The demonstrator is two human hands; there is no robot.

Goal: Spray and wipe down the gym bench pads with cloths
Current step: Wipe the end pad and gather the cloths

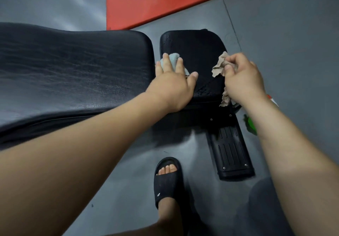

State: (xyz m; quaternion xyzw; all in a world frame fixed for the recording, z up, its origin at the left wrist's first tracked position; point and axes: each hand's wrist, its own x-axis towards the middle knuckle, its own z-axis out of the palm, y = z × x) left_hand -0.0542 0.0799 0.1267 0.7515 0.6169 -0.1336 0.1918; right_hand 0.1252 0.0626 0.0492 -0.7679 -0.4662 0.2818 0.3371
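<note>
Two black pads make up the gym bench seen from above: a long back pad (73, 66) filling the left side, and a smaller seat pad (198, 48) just beside its end, with a narrow gap between them. Both stand over a grey floor (284, 43). A red mat (165, 6) lies well apart at the top. The bench's ribbed black foot plate (231, 155) juts out below the seat pad.

The work is on the seat pad. Its near edge and far left corner are speckled with what looks like spray, so wiping seems to be the step in hand. The back pad shows no droplets that I can make out.

The left hand (174, 83) lies flat on the seat pad's left side. Its fingers are straight and spread over a pale blue cloth (173, 59), pressing it down, which would keep the whole cloth bearing on the vinyl. The right hand (244, 77) sits at the pad's right edge, its fingers curled tight round a crumpled tan cloth (219, 66). Loose ends of that cloth hang out above and below the fist. Bunched this way it suits the rounded edge better than a flat face, though I cannot tell whether it touches the pad.

A green spray bottle (250, 123) peeks out on the floor behind the right forearm, mostly hidden but within easy reach. A foot in a black slide sandal (168, 180) is planted near the bench.
</note>
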